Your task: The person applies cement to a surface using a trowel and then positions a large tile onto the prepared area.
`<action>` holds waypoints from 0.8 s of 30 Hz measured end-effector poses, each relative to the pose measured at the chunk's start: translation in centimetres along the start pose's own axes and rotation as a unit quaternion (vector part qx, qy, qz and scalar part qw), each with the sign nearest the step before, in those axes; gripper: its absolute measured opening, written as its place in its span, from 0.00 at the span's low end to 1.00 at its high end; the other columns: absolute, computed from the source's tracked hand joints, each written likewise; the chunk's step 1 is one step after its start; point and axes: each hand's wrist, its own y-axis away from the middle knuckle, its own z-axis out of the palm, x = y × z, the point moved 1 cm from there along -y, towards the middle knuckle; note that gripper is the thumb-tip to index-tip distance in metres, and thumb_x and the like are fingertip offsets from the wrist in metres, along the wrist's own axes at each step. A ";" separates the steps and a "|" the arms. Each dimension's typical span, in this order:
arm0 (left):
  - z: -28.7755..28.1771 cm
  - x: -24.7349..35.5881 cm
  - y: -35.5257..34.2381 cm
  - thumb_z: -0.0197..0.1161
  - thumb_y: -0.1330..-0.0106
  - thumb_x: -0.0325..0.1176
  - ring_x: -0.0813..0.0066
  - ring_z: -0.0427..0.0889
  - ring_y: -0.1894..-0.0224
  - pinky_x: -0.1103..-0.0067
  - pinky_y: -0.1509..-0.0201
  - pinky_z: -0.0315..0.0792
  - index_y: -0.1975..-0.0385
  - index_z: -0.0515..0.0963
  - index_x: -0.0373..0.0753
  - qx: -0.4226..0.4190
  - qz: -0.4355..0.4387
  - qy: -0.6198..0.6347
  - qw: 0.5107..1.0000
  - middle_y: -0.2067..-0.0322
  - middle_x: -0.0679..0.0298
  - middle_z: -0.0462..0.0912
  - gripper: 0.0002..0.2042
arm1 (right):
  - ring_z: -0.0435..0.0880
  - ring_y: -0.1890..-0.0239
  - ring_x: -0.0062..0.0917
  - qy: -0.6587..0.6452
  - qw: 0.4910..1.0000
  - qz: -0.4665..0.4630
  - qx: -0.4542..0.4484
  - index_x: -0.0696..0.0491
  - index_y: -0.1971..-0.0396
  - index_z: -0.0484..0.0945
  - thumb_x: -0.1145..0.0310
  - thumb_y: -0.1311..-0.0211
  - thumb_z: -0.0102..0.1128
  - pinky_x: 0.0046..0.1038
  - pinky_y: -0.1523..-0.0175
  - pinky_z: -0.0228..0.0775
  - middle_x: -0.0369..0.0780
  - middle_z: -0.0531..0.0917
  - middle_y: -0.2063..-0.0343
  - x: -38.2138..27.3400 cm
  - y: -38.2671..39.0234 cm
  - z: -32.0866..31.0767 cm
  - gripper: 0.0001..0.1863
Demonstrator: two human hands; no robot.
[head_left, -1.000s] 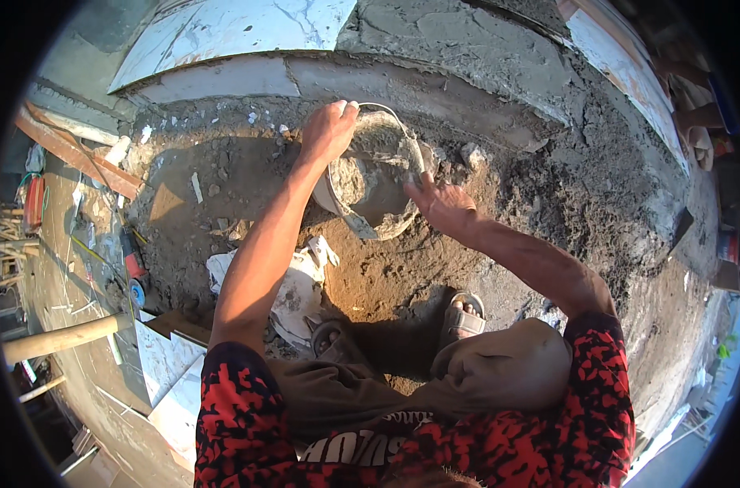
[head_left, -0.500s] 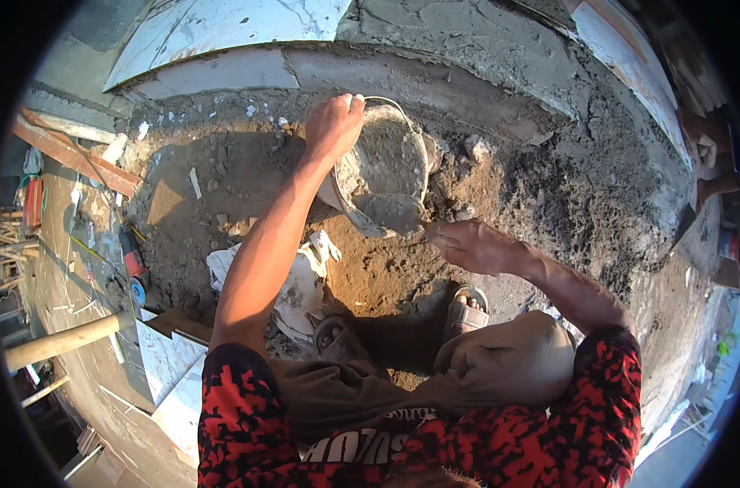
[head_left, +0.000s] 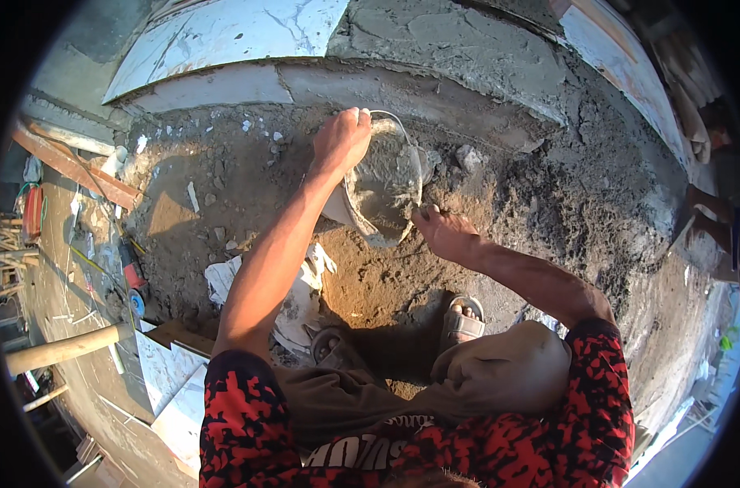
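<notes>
A mortar-caked bucket [head_left: 337, 206] sits tilted on the dirt ahead of me, its mouth facing me. My left hand [head_left: 343, 142] is closed at the upper left of its rim, by the thin wire handle that arcs over the mouth. Grey wet mortar [head_left: 384, 160] coats the inside. At the bucket's right side my right hand [head_left: 447, 233] is closed round the handle of a trowel. The trowel's blade [head_left: 396, 208] reaches into the bucket and is hard to tell from the mortar there.
Beyond the bucket runs a low step edge [head_left: 223, 88] with marble-look tiles [head_left: 248, 28] and wet mortar [head_left: 459, 41]. A crumpled white sack [head_left: 295, 313] lies by my left foot. An angle grinder [head_left: 131, 272], a bamboo pole [head_left: 65, 350] and loose tiles [head_left: 154, 366] lie left. Someone's hand [head_left: 703, 224] shows far right.
My right hand has moved slightly left and up, with the trowel deeper in the bucket. The bucket and my left hand sit a little lower in view, and the bucket is tipped differently.
</notes>
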 end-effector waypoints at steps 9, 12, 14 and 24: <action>0.6 0.7 0.3 0.42 0.33 0.44 0.43 0.78 0.62 0.57 0.55 0.69 0.67 0.77 0.33 0.051 0.026 -0.021 0.998 0.67 0.44 0.79 0.20 | 0.82 0.65 0.41 0.049 0.996 0.066 -0.046 0.63 0.35 0.42 0.76 0.38 0.40 0.33 0.67 0.77 0.60 0.62 0.43 1.8 -2.3 -3.1 0.32; 0.9 1.4 1.5 0.42 0.33 0.44 0.43 0.78 0.62 0.57 0.56 0.69 0.67 0.77 0.33 0.038 0.025 -0.020 0.999 0.67 0.44 0.79 0.20 | 0.83 0.67 0.41 0.144 0.989 0.010 -0.027 0.66 0.37 0.43 0.77 0.39 0.39 0.31 0.66 0.77 0.62 0.68 0.49 -0.1 -0.5 1.0 0.31; 1.3 1.3 2.0 0.43 0.33 0.45 0.43 0.78 0.62 0.57 0.56 0.69 0.68 0.77 0.33 0.042 0.016 0.006 0.999 0.67 0.43 0.79 0.20 | 0.83 0.66 0.41 0.169 0.985 -0.014 -0.028 0.67 0.38 0.45 0.78 0.40 0.40 0.31 0.66 0.77 0.62 0.71 0.52 -1.2 0.3 1.6 0.30; 0.4 0.0 3.6 0.44 0.33 0.46 0.42 0.77 0.68 0.58 0.64 0.69 0.70 0.74 0.31 0.014 0.087 0.054 0.995 0.75 0.43 0.77 0.21 | 0.78 0.73 0.23 -0.680 0.718 -0.021 -0.146 0.51 0.44 0.70 0.57 0.45 0.59 0.26 0.66 0.72 0.35 0.80 0.65 -0.9 0.0 -2.4 0.28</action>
